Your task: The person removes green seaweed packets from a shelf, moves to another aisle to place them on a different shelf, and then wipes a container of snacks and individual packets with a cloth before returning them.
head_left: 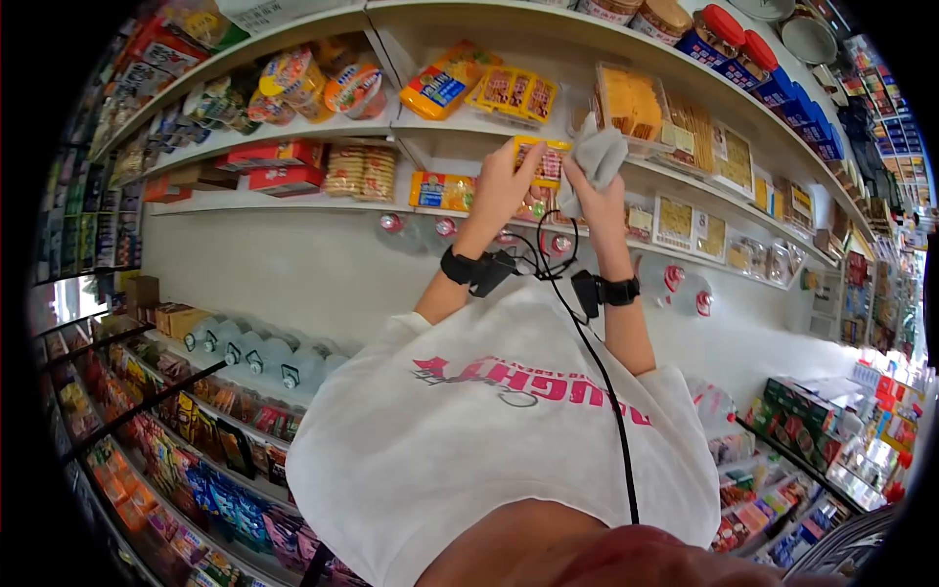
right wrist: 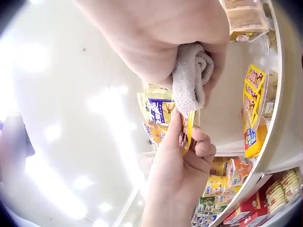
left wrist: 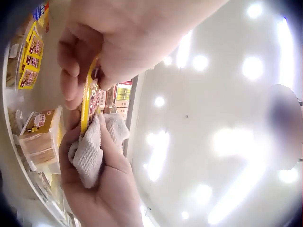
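Note:
In the head view, my left hand point(head_left: 502, 183) pinches a yellow snack packet point(head_left: 544, 161) between thumb and fingers, in front of the shelves. My right hand point(head_left: 600, 203) grips a folded grey cloth point(head_left: 599, 155) beside it. From the left wrist view, the cloth point(left wrist: 89, 158) sits in the right palm and meets the lower end of the packet point(left wrist: 88, 106), which is seen nearly edge-on. The right wrist view shows the cloth point(right wrist: 188, 78) bunched under the curled right fingers, against the packet point(right wrist: 187, 135) that the left thumb and fingers hold.
More yellow packets point(head_left: 514, 93) lie on the shelf behind, with an orange bag point(head_left: 437, 90) to their left. A clear box of yellow snacks point(head_left: 631, 101) stands right of them. Below are red boxes point(head_left: 286, 166) and large water bottles point(head_left: 256, 354). A black cable point(head_left: 599, 367) hangs down over the white shirt.

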A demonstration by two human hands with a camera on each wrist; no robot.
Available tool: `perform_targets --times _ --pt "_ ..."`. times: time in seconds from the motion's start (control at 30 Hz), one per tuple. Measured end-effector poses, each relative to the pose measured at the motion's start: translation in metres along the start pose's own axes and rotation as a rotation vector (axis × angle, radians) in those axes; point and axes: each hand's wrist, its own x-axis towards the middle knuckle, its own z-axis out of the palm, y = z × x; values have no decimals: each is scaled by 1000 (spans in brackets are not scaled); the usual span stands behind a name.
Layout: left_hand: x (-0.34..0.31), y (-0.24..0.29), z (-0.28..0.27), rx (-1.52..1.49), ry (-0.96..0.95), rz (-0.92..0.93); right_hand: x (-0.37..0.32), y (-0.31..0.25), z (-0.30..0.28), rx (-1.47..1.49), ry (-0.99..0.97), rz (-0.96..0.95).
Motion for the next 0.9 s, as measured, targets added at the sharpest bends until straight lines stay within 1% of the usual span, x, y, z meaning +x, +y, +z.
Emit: perform_targets --times 0.07,0.1,0.2,0.23,0.33,0.37,0.47,0.5,0.57,0.6,0.63,0.7,0.73,0.77,0.87,0.9 --pt "4 -12 19 201 164 138 -5 6 -15 -65 53 -75" --pt "2 -5 24 321 92 -48 -8 9 -22 -116 129 -137" --pt "-7 -8 54 76 102 116 -15 11 -45 -178 205 -192" --pt "-12 -8 62 -3 63 27 -19 13 -50 -187 102 -154" --pt "-17 -2 89 -263 -40 -214 -43 7 -53 -168 -234 -145" --pt "-23 -2 99 -401 -115 -273 -43 31 -48 -138 -296 -292" --pt "-39 2 117 -464 -131 -278 -54 17 -58 -305 -16 -634" --pt "-51 25 115 -101 -136 -138 -51 27 -63 -151 -74 -446" --pt "-65 22 123 -86 -215 -83 -40 69 -82 148 -188 -48" --pt "-70 21 126 -77 -261 -54 -39 72 -85 296 -240 153" --pt "-73 18 127 -46 -228 -14 -36 71 -91 362 -203 160" --pt "-75 10 124 -40 -132 -55 -38 80 -97 339 -202 168" --pt "-74 4 121 -45 -87 -69 -38 76 -102 320 -198 166" --pt "-70 -5 115 111 -6 24 -41 72 -106 340 -200 192" --pt "-67 2 109 235 89 -186 -45 72 -106 475 -107 217" --pt "-63 -18 107 351 112 -84 -43 70 -109 296 -19 76"
